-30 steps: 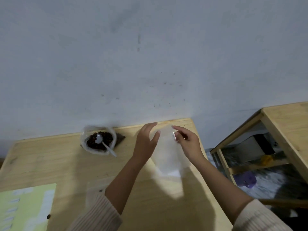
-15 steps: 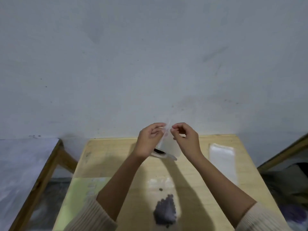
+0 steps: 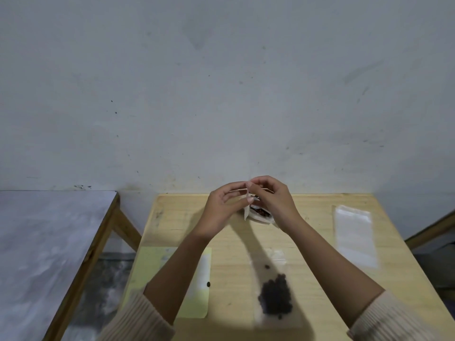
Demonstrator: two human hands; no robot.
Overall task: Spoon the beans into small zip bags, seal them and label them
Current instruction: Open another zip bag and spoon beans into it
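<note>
Pinching zip bag, hanging vertical, edge-on

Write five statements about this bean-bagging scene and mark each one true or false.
1. Both hands pinch one small clear bag above the table. True: the left hand and right hand hold the small clear bag over the table.
2. The stack of empty bags lies at the table's left side. False: the empty bags lie at its right side.
3. A bag of dark beans lies flat near the person. True: the filled bag.
4. The left hand holds the yellow-green label sheet. False: the label sheet lies on the table.
5. The right hand holds a spoon. False: its fingers pinch only the bag.
</note>
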